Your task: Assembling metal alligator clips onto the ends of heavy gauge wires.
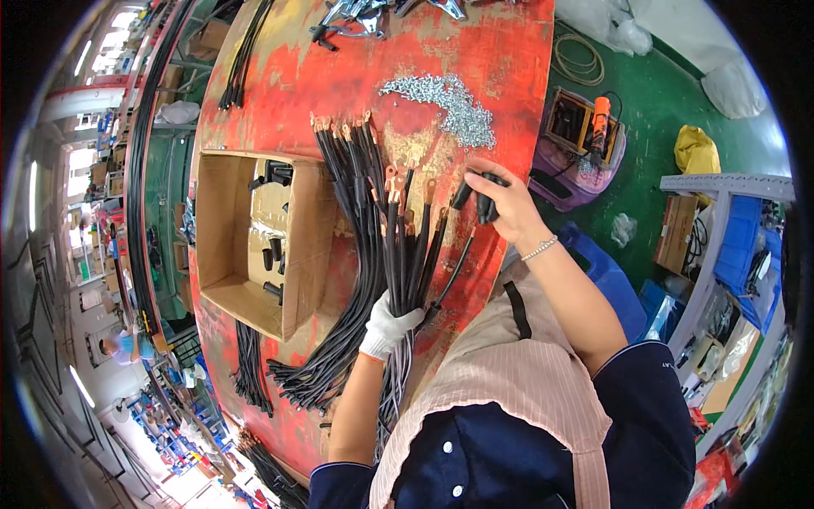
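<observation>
My left hand (390,327), in a white glove, is closed round a bundle of black cables (405,263) whose far ends carry copper lugs. Bare and wearing a bracelet, my right hand (510,205) holds several short black sleeves (487,207) just right of the lugs. One thin black cable (458,265) slants away from the bundle below that hand. Left of the held bundle lies a larger pile of black cables (346,182), also lug-tipped. The cardboard box (307,246) beside it contains several loose black sleeves (273,252).
Small metal nuts (462,110) are heaped on the worn red table (288,72). Metal clamps (360,17) lie at its far edge, more cables (248,55) at the far left. Right of the table stand an orange-and-black power tool (600,123) and a blue stool (606,284).
</observation>
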Demonstrator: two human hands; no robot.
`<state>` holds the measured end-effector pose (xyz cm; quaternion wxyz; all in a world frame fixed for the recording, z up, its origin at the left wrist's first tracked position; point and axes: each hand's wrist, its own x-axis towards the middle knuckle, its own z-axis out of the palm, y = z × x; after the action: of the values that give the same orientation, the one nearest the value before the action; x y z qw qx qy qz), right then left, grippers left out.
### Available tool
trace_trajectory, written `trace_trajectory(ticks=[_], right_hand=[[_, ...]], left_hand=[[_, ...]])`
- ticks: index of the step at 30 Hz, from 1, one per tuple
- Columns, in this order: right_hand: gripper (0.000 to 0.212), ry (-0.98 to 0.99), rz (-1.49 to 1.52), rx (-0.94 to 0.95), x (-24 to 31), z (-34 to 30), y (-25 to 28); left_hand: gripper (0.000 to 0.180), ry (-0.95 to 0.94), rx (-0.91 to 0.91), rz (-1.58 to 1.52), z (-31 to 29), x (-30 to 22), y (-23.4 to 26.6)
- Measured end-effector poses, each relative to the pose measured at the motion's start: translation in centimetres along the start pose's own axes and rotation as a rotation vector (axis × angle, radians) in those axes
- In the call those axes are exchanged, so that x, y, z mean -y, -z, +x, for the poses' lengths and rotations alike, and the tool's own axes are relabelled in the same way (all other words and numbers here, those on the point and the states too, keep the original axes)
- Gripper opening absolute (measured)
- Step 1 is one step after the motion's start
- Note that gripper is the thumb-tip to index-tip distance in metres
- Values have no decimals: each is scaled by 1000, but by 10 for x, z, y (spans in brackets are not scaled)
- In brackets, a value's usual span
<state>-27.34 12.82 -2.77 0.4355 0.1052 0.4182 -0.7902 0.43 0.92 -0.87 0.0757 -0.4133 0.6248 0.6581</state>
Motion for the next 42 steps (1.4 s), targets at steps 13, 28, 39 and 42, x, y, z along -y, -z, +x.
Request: trace_trajectory(ticks=[13, 28, 39, 42], right_hand=[[23, -6, 138, -91, -2, 14, 7], [32, 204, -199, 296, 15, -12, 8], [32, 89, -330, 154, 15, -40, 2], [35, 29, -321, 241, 19, -34, 9]], left_hand=[[35, -7, -22, 1, -6, -18, -16], [41, -21, -58, 2, 1, 10, -15], [39, -18, -66, -31, 0, 11, -21], [38, -21, -92, 3, -2, 4, -23]])
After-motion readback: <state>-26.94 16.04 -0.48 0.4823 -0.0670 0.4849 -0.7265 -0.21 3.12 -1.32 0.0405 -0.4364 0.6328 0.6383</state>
